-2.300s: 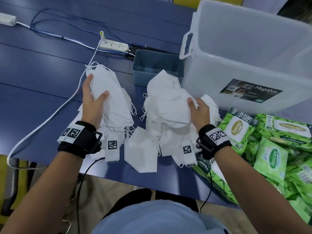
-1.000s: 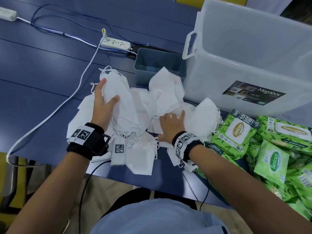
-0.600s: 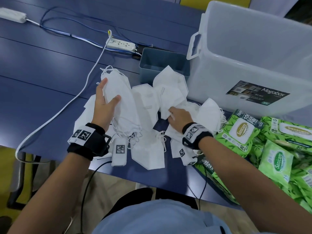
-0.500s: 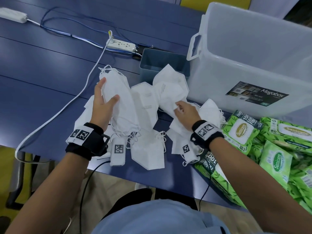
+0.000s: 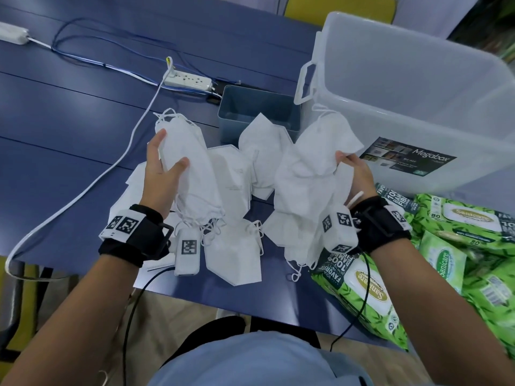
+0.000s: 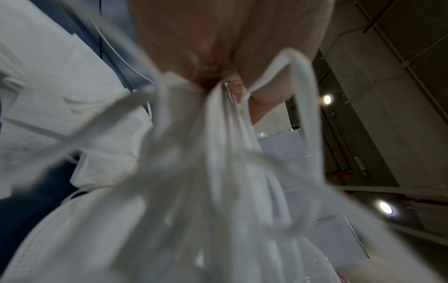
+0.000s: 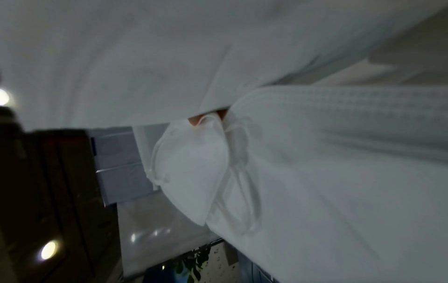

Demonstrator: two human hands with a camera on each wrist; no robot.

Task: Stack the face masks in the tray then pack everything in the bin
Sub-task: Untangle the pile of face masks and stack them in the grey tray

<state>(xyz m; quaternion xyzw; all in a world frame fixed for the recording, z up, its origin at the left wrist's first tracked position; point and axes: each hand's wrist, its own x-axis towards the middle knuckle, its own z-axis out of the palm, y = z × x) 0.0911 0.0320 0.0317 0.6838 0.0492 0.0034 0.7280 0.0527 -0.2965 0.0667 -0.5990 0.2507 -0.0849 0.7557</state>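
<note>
My left hand [image 5: 161,174] grips a neat stack of white face masks [image 5: 189,168] above the table, thumb across the front; their ear loops [image 6: 218,172] dangle before the left wrist camera. On the other side my right hand [image 5: 354,171] holds up a looser bunch of masks [image 5: 312,174], and in the right wrist view white mask fabric [image 7: 315,172] hides the fingers. More masks [image 5: 234,252] lie spread on the blue table between my hands. The small grey-blue tray [image 5: 256,107] stands behind them. The large clear bin [image 5: 418,87] is at the right.
Green wet-wipe packs [image 5: 459,246] are piled at the right by the table's front edge. A white power strip [image 5: 186,80] with blue and white cables [image 5: 83,185] lies at the back left. The near table edge [image 5: 195,296] runs just below my wrists.
My right hand went down onto the loose masks, gathered some and has lifted the bunch up to the right. The left hand kept its stack almost still.
</note>
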